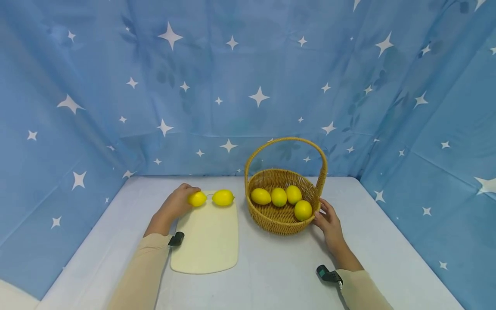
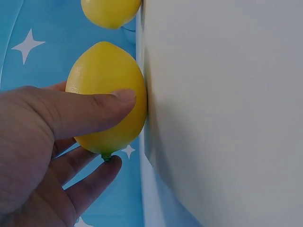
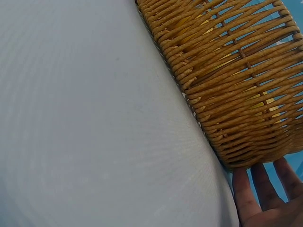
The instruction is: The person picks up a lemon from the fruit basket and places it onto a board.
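My left hand (image 1: 179,202) grips a yellow lemon (image 1: 197,199) at the far left corner of a cream board (image 1: 205,241). In the left wrist view the thumb lies across that lemon (image 2: 106,71), its green stem end pointing toward a fingertip. A second lemon (image 1: 223,197) lies beside it on the board's far edge. My right hand (image 1: 329,224) holds the right side of a wicker basket (image 1: 277,226) containing several lemons (image 1: 279,197). In the right wrist view, fingertips of the hand (image 3: 270,198) touch the basket's woven wall (image 3: 236,85).
The basket's tall arched handle (image 1: 286,139) rises above its bowl. A white-covered table (image 1: 271,271) lies under everything, with a blue star-patterned curtain (image 1: 201,64) behind and at both sides. The board stands left of the basket, a strip of table between them.
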`<move>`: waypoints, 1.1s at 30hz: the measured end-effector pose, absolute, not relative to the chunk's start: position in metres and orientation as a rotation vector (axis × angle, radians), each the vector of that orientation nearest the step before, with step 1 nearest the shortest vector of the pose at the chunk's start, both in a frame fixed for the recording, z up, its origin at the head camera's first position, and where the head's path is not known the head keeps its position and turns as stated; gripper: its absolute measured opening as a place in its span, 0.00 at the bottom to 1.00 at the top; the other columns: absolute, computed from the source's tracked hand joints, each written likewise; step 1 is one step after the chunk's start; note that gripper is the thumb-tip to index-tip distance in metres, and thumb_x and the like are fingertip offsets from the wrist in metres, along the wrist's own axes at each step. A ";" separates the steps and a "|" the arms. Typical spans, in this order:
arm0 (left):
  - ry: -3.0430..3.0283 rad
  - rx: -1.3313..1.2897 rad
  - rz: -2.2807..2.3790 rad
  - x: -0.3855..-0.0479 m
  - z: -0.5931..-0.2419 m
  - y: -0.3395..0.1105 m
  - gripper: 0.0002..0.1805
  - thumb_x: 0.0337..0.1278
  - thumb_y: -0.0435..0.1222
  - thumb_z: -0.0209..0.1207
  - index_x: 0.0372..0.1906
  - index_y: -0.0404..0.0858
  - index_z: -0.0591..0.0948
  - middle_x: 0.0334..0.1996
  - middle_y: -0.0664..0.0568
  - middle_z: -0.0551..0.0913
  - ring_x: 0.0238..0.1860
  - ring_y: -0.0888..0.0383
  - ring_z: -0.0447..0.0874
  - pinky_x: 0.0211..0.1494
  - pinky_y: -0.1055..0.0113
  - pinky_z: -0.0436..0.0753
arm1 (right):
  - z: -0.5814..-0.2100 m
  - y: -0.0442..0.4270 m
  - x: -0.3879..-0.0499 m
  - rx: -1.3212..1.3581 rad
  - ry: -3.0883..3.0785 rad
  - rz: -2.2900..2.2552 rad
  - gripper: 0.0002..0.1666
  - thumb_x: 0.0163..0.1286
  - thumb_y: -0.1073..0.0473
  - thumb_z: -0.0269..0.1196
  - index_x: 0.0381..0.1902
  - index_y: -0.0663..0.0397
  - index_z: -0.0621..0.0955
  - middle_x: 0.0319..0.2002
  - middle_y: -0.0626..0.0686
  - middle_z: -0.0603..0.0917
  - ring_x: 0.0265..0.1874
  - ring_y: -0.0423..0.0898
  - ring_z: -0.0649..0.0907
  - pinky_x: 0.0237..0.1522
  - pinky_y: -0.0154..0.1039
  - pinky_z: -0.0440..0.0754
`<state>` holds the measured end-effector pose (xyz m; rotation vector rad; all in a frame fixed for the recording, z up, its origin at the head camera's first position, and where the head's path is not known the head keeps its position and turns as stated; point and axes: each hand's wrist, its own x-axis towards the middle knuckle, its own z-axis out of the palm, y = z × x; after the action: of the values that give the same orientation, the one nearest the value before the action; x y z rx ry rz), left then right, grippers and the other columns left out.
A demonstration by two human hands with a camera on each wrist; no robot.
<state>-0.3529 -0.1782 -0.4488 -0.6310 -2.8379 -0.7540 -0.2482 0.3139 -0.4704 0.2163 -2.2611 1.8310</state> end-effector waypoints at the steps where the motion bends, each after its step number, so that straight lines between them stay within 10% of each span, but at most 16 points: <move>1: -2.837 -0.629 -0.757 -0.353 -0.449 -0.178 0.32 0.46 0.21 0.67 0.61 0.36 0.77 0.52 0.40 0.73 0.54 0.39 0.73 0.60 0.43 0.71 | -0.471 0.314 -0.248 0.218 -2.259 1.833 0.34 0.78 0.57 0.50 0.76 0.55 0.53 0.71 0.65 0.57 0.63 0.55 0.69 0.53 0.40 0.79; 20: -2.869 -0.611 -0.770 -0.350 -0.453 -0.179 0.36 0.45 0.28 0.73 0.64 0.37 0.75 0.57 0.41 0.72 0.59 0.39 0.71 0.63 0.43 0.69 | -0.489 0.321 -0.255 0.181 -2.223 1.869 0.34 0.78 0.58 0.51 0.76 0.51 0.54 0.71 0.62 0.58 0.60 0.47 0.71 0.52 0.40 0.80; 33: -2.868 -0.593 -0.774 -0.352 -0.443 -0.179 0.35 0.47 0.29 0.72 0.64 0.37 0.75 0.59 0.40 0.72 0.60 0.38 0.69 0.64 0.42 0.68 | -0.495 0.326 -0.265 0.198 -2.224 1.851 0.34 0.78 0.56 0.51 0.77 0.48 0.54 0.72 0.61 0.57 0.64 0.58 0.67 0.52 0.40 0.79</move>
<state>-0.3519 -0.1785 -0.4425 -0.5931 -2.8679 -0.7743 -0.2649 0.3262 -0.4948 0.1978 -2.2242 1.8511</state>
